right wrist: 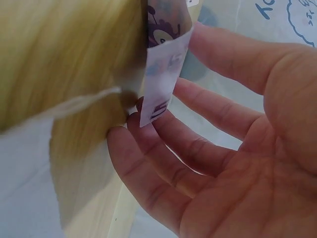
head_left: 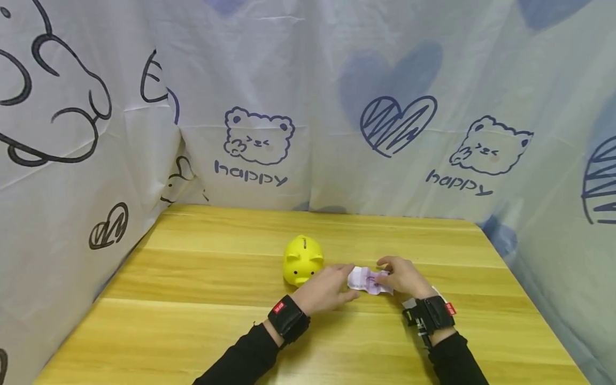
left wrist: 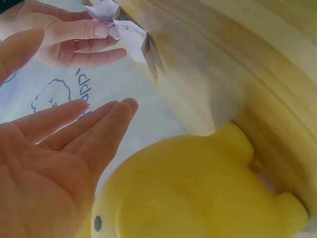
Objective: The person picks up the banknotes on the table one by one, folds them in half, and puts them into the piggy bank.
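A yellow piggy bank (head_left: 299,255) with a slot on top stands on the table; its rounded side and feet fill the lower part of the left wrist view. My left hand (head_left: 324,291) is beside it, fingers extended, holding nothing. To the right lies a creased purple-and-white printed paper slip (head_left: 368,280), much like a banknote, its folds raised off the wood. My right hand (head_left: 406,278) is at the slip's right end, with loosely bent fingers (right wrist: 188,144) around the near edge of the slip (right wrist: 166,79). A firm pinch does not show.
The light wood table (head_left: 192,299) ends at the back against a white cloth (head_left: 327,160) printed with hearts and bears. More cloth hangs along the left and right sides. Black bands (head_left: 289,320) with small devices sit on both wrists.
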`<state>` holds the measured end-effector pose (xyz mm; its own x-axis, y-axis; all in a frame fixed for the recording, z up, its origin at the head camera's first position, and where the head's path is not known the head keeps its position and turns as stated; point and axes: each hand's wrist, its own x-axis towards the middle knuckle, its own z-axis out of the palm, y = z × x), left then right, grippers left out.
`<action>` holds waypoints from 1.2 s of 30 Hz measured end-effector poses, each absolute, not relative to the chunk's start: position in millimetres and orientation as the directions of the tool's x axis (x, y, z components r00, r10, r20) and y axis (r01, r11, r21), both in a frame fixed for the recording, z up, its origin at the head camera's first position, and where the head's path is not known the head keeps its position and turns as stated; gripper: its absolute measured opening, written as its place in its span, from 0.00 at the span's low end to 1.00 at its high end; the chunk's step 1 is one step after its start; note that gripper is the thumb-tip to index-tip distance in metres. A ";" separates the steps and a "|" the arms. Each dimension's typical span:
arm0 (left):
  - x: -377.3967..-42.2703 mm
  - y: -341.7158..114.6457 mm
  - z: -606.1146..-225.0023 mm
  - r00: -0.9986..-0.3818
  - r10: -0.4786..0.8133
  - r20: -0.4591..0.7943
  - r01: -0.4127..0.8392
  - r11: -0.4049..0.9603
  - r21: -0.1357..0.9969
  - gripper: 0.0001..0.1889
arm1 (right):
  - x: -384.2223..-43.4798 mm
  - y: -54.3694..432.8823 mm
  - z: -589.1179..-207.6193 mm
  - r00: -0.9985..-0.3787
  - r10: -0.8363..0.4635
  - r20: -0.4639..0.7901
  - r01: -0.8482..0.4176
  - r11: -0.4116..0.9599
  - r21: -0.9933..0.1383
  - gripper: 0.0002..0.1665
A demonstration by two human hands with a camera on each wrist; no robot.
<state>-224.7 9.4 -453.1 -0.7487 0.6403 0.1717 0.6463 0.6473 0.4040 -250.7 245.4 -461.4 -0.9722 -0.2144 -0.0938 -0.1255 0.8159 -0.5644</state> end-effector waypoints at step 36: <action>-224.4 9.8 -460.8 -0.778 0.612 0.144 0.608 0.672 0.423 0.38 | -254.3 247.2 -457.0 -0.982 -0.180 -0.065 -0.107 0.796 -0.596 0.17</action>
